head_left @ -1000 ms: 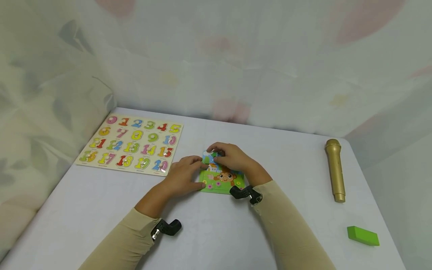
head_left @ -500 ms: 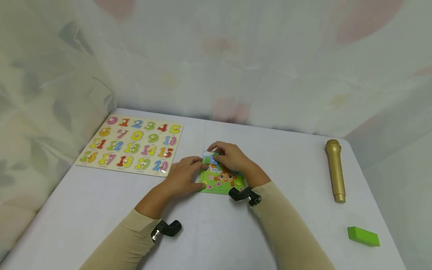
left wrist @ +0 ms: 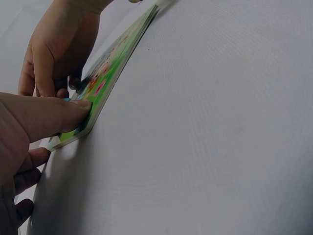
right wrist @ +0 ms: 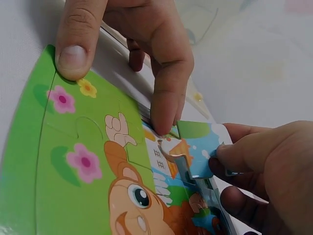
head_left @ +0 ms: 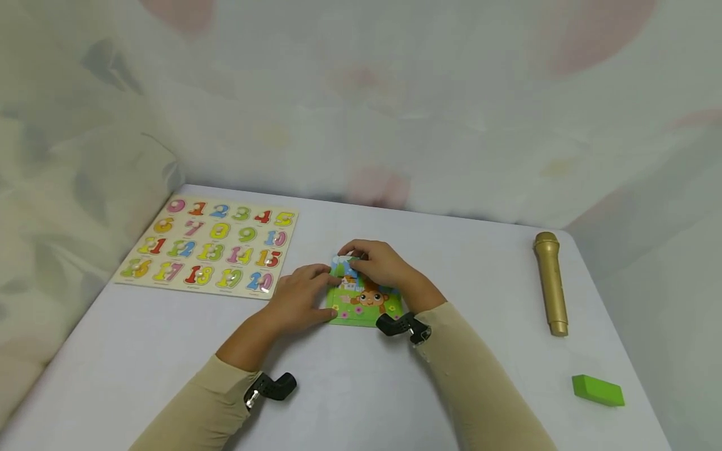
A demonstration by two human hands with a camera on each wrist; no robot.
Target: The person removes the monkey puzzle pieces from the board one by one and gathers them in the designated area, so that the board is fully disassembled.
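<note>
A small jigsaw puzzle (head_left: 355, 319) with a monkey, a house and flowers lies between my hands. My left hand (head_left: 299, 297) steadies it from the left. In the right wrist view the left thumb (right wrist: 76, 54) presses the green corner, and the left index finger (right wrist: 168, 98) rests by the house. My right hand (right wrist: 279, 171) pinches a blue puzzle piece (right wrist: 204, 142) between thumb and fingers. That piece sits tilted, its edge raised over the pieces around it. In the left wrist view the puzzle board (left wrist: 110, 76) shows edge-on, with the right hand (left wrist: 63, 41) behind.
A wooden number board (head_left: 209, 244) with pieces from 0 to 20 lies to the left, close to my left hand. At the right stand apart a gold toy microphone (head_left: 551, 282) and a green block (head_left: 598, 390). Patterned cloth (head_left: 361, 106) walls the white table (head_left: 479, 269).
The whole head view has shifted slightly left. Both hands stay at the puzzle in nearly the same pose, the right hand still at its upper part.
</note>
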